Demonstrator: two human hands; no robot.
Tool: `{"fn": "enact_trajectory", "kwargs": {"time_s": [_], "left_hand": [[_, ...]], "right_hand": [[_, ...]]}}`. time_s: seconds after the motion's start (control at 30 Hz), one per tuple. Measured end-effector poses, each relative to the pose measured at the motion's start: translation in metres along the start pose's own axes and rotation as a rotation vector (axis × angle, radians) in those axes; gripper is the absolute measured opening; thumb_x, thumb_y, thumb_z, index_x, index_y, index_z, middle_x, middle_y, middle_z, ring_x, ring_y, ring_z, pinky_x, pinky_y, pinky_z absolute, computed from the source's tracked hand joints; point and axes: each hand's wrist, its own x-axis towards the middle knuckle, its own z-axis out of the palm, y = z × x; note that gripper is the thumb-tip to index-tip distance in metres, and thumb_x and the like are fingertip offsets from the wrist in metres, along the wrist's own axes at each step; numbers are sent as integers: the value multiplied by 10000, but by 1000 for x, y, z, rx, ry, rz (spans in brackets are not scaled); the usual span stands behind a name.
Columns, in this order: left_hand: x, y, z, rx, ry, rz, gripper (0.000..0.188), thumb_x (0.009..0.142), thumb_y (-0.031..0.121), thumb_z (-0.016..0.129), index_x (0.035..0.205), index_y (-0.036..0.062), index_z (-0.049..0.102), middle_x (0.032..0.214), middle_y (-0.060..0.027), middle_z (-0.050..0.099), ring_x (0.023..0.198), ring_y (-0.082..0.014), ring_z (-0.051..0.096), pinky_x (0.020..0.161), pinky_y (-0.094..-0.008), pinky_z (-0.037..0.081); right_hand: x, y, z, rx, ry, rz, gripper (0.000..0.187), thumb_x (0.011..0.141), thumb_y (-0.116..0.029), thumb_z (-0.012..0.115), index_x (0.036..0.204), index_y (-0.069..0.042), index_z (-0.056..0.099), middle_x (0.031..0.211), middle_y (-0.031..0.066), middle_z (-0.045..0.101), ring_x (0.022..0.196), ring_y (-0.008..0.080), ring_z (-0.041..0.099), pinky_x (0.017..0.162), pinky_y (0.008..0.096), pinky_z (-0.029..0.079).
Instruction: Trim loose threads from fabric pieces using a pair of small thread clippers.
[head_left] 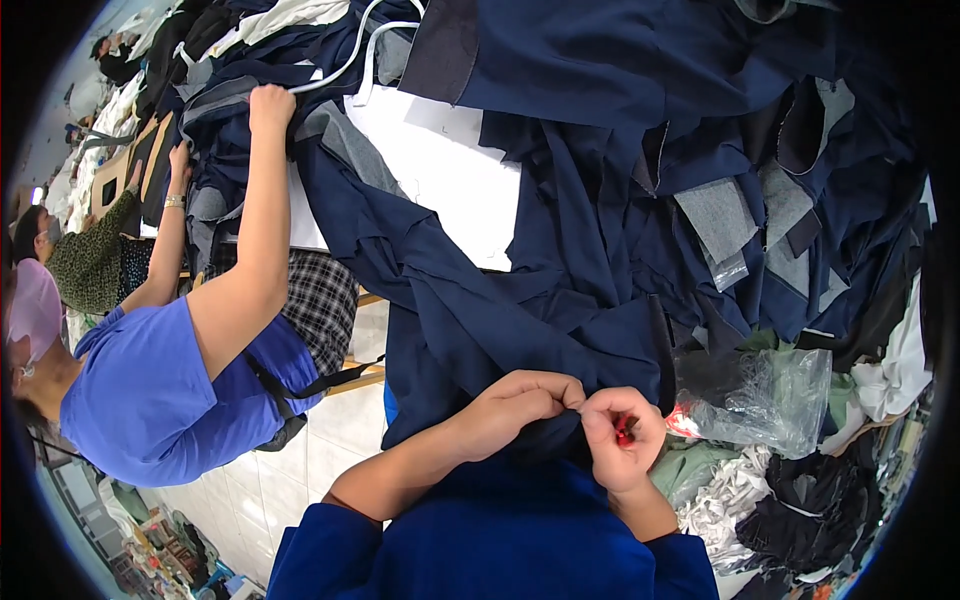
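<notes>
My left hand (520, 412) is closed, with thumb and fingers pinching the edge of a navy cloth piece (480, 310) close in front of my body. Right beside it, my right hand (622, 440) is curled, its thumb and forefinger at the same edge. A small red object (625, 428) shows inside the right palm; most of it is hidden by the fingers, and its kind cannot be made out. The navy cloth runs from my hands up over the table edge in loose folds.
Navy garment pieces with grey patches (720, 215) heap on the right, around a white surface (440, 160). A clear plastic bag (785, 400) lies right of my hands. At left, a co-worker in a blue shirt (170, 400) reaches into the cloth near a white cord (345, 70).
</notes>
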Motion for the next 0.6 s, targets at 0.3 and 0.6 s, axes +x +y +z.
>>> {"fn": "enact_trajectory", "kwargs": {"time_s": [0.3, 0.6], "left_hand": [[-2, 17, -5, 238, -64, 168, 145, 878, 42, 448, 915, -7, 579, 941, -42, 563, 905, -120, 512, 836, -241, 385], [-16, 26, -9, 464, 81, 230, 311, 740, -28, 515, 1035, 60, 474, 916, 2, 427, 764, -92, 353, 718, -229, 339]], "right_hand": [[5, 7, -7, 443, 69, 328, 238, 954, -133, 506, 1053, 67, 591, 624, -16, 484, 533, 38, 391, 508, 180, 284], [8, 0, -9, 246, -211, 361, 340, 966, -239, 486, 1068, 48, 636, 648, 17, 557, 566, 50, 470, 534, 183, 350]]}}
